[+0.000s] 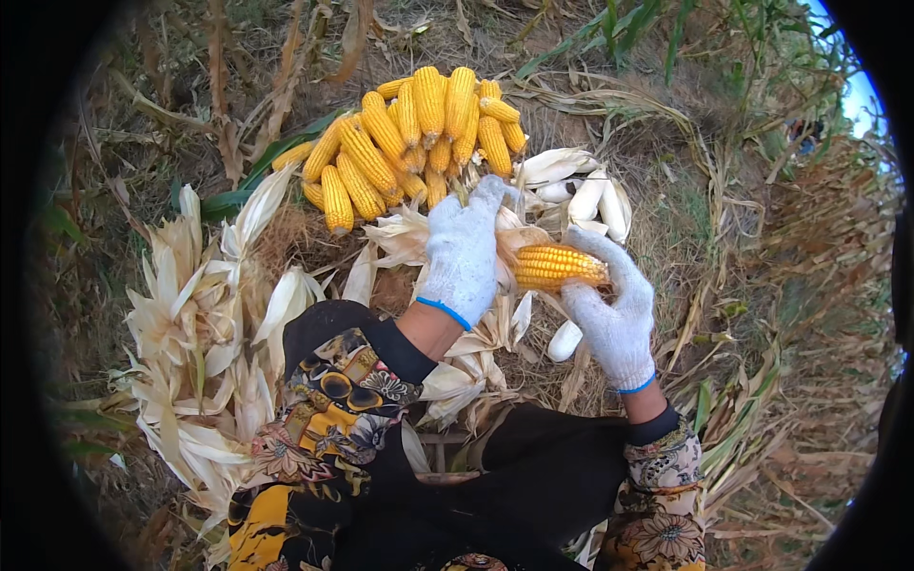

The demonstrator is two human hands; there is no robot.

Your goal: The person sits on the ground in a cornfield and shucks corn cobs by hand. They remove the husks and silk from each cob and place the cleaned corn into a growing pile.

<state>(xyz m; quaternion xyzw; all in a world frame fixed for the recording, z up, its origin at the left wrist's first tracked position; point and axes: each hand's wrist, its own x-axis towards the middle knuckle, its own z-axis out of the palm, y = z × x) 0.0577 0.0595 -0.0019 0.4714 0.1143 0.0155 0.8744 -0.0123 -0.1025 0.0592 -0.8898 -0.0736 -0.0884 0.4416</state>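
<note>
My right hand [615,314], in a white knitted glove with a blue cuff edge, grips one end of a bare yellow corn cob [553,267]. Strands of silk cling around the cob. Its other end is wrapped in peeled-back pale husk [515,239] next to my left hand [464,253]. That hand wears a matching glove and is closed around the husk, though its fingertips are partly hidden. Just beyond the left hand lies a heap of husked yellow cobs [364,153]. Past the right hand rest several cobs still in white husks [589,196].
A large pile of dry, torn husks [207,335] lies to the left. More loose husks [457,385] cover the ground close to my legs, with a white husked ear [565,340] below the held cob. Dry cornstalks [221,93] and green leaves [628,32] stand around.
</note>
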